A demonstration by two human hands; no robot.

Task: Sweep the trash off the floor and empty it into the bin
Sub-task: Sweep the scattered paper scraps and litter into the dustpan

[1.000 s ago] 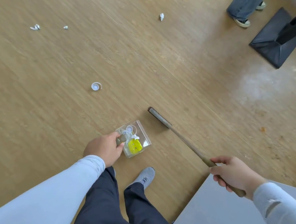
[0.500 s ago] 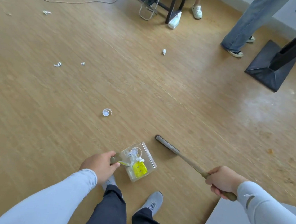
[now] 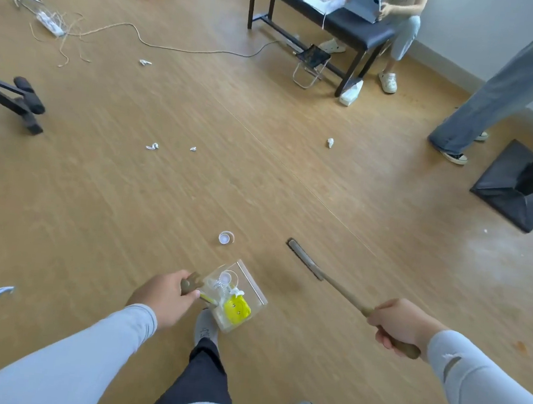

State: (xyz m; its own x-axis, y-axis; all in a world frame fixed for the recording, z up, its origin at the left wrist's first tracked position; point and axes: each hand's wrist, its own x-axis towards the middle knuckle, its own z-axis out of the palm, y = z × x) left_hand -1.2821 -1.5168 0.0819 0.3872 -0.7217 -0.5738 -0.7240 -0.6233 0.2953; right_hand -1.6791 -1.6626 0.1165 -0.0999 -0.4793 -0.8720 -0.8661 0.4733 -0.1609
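**Dustpan loaded, scraps still on the floor**

Our left hand [image 3: 164, 299] grips the handle of a clear dustpan [image 3: 236, 296] holding a yellow piece and white scraps. Our right hand [image 3: 399, 325] is clamped on the broom [image 3: 326, 279], its head beside the dustpan. A bottle cap [image 3: 226, 238] lies just ahead; crumpled paper [image 3: 330, 142] sits farther off.

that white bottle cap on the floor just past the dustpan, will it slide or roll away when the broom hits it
The bottle cap lies flat, open side up, so it will probably slide rather than roll. It looks small and light, so a hard stroke of the broom could skitter it past the clear dustpan.
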